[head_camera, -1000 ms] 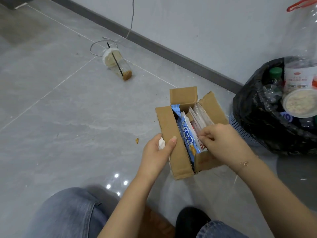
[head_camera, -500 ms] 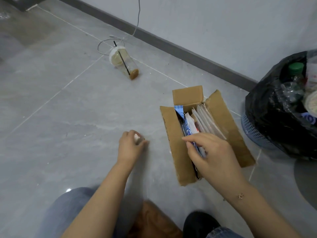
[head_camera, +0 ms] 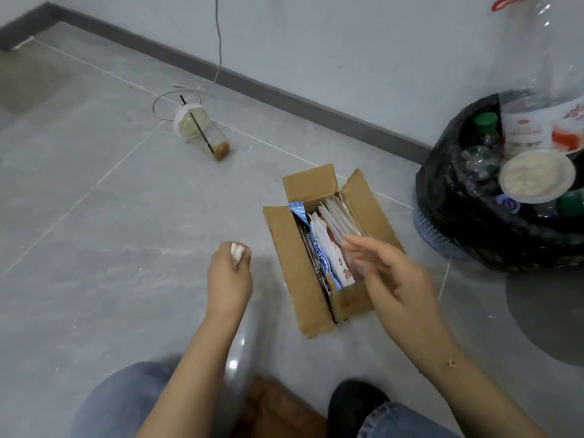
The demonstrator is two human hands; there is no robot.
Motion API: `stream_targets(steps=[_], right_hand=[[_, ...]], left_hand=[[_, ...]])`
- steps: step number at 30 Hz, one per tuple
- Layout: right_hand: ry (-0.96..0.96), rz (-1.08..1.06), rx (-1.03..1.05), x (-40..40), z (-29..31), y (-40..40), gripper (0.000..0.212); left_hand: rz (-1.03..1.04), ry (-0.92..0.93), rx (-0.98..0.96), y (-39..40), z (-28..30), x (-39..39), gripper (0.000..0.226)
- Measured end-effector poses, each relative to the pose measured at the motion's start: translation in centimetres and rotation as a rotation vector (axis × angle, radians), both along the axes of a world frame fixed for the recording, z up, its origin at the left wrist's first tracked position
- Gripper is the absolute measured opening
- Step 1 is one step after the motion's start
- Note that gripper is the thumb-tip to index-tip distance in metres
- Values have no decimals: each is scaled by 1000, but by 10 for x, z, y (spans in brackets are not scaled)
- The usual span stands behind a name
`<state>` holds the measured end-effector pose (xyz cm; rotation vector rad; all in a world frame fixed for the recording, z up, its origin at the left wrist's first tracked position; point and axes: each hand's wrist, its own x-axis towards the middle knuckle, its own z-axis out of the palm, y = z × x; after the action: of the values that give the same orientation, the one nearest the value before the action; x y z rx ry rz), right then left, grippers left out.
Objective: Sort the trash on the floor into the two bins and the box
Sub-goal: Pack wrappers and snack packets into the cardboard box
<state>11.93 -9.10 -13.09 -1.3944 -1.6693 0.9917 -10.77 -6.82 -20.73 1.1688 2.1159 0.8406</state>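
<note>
L hand (head_camera: 229,279), prob. tissue wad (head_camera: 237,251)

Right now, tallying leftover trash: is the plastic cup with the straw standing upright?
No, the plastic cup lies on its side on the floor.

You're crouched on the floor of a plain indoor room, home or office unclear: glossy grey floor tiles (head_camera: 94,248), a dark skirting board (head_camera: 284,96) under a pale painted wall (head_camera: 347,42), and a thin cable (head_camera: 218,33) hanging down it.
</note>
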Motion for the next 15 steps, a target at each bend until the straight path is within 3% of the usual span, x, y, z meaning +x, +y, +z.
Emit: stream_targets(steps=[3, 6, 8, 15], right_hand=[[89, -164, -55, 23, 15, -3, 43], [154, -286, -42, 54, 39, -11, 39], [185, -394, -20, 82, 58, -19, 39], [164, -807, 54, 201, 95, -59, 37]], left_hand=[[-145, -207, 134, -2, 86, 43, 9], [-369, -625, 36, 7, 147, 102, 9], [-490, -790, -79, 19, 172, 146, 9], [-974, -612, -182, 63, 220, 304, 7]])
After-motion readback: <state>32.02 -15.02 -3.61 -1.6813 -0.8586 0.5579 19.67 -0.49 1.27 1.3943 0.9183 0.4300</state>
